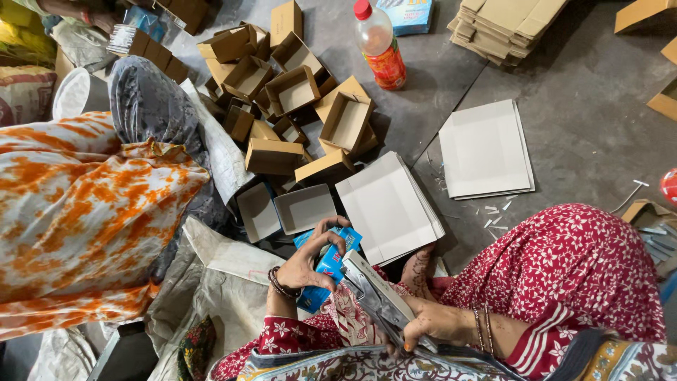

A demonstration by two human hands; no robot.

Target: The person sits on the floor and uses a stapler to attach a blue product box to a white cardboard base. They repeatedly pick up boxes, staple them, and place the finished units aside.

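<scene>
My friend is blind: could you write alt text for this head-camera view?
Seated on the floor, a person's left hand grips a blue packet while the right hand holds a flat grey carton. Small open brown boxes and white card stacks lie ahead.

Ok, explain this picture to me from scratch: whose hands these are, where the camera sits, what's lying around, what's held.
One camera, worn on a person's head, looks down at their own two bare hands. The left hand curls its fingers over a small blue packet. The right hand grips a grey metal hand tool, possibly a stapler. On the grey floor lie many small open brown boxes, flat white card sheets, and a red-capped bottle. Another person in orange-patterned cloth sits alongside.
</scene>
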